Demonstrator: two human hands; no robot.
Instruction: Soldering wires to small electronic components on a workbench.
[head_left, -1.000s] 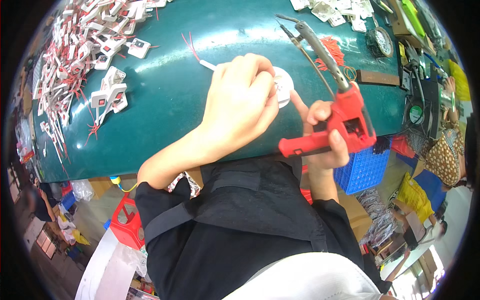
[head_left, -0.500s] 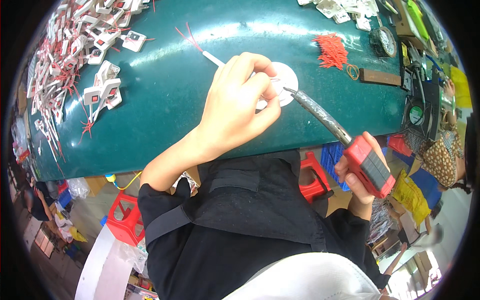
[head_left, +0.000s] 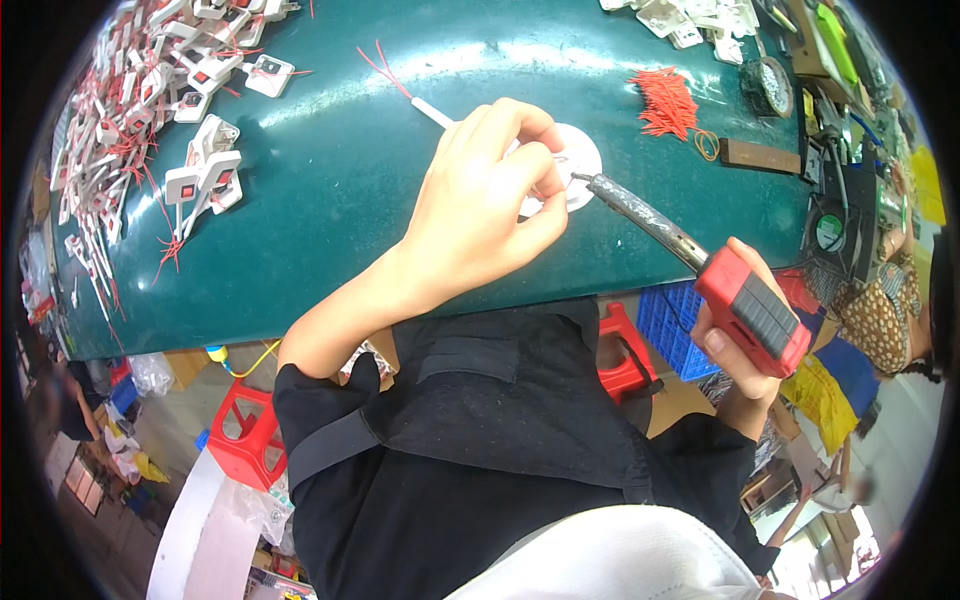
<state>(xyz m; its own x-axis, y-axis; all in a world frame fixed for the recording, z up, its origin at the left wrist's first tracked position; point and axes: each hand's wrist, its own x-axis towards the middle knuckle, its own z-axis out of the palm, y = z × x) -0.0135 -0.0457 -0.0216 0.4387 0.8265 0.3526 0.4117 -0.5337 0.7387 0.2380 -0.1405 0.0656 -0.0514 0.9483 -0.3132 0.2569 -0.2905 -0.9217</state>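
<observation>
My left hand (head_left: 490, 200) is closed in a pinch over a round white disc (head_left: 582, 145) on the table. It holds a white piece mostly hidden under the fingers. A white cable (head_left: 431, 111) comes out past the knuckles, two thin red wires (head_left: 382, 70) spreading from its far end. In my right hand (head_left: 745, 350) is a soldering iron, gripped by its red and black handle (head_left: 752, 310). The iron's metal barrel (head_left: 650, 222) slants up to the left, its tip at the disc beside my left fingertips. Whether the tip touches anything is too small to tell.
White cabled housings with red wires (head_left: 205, 175) are heaped at the left of the green table (head_left: 350, 230). At the right lie red tubes (head_left: 665, 103), a rubber band (head_left: 706, 146), a brown bar (head_left: 760, 156) and a round dark tin (head_left: 767, 86). White shells (head_left: 690, 20) sit at the back.
My right hand and the iron's handle have moved right and slightly down, while the tip stays at the disc. The left hand keeps its pinch, nearly still.
</observation>
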